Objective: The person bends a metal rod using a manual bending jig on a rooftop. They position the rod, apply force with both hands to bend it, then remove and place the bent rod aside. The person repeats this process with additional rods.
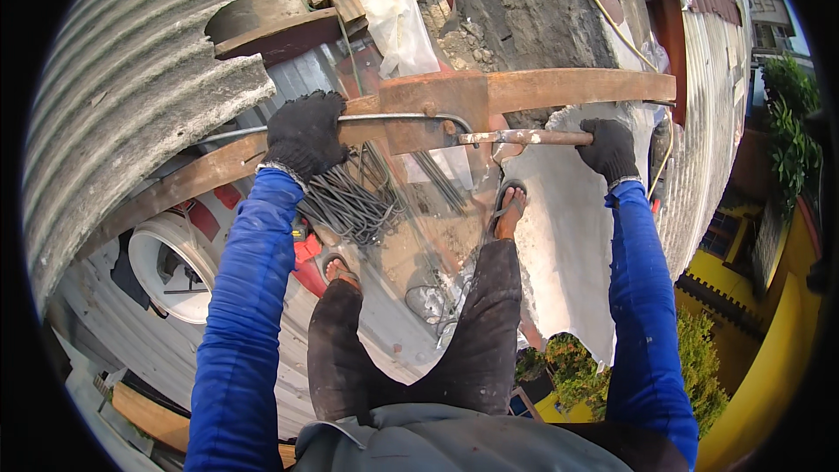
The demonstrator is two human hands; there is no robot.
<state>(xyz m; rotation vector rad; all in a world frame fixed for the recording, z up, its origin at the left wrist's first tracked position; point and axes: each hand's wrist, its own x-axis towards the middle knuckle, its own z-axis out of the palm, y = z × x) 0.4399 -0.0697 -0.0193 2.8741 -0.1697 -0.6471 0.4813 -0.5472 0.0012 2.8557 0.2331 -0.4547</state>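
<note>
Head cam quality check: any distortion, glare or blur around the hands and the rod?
Head view: strong fisheye, so the rusty steel beam bows and the corners go black. Hard daylight; the pale sheet under the right hand is nearly blown out. The left hand, thin steel rod and lever tool look sharp, without motion blur. Dark gloves lose detail.

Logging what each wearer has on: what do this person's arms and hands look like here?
Both arms are in bright blue long sleeves, creased along the forearms. The left hand and the right hand each wear a dark knitted work glove with a lighter ribbed cuff at the wrist. No markings show.
</note>
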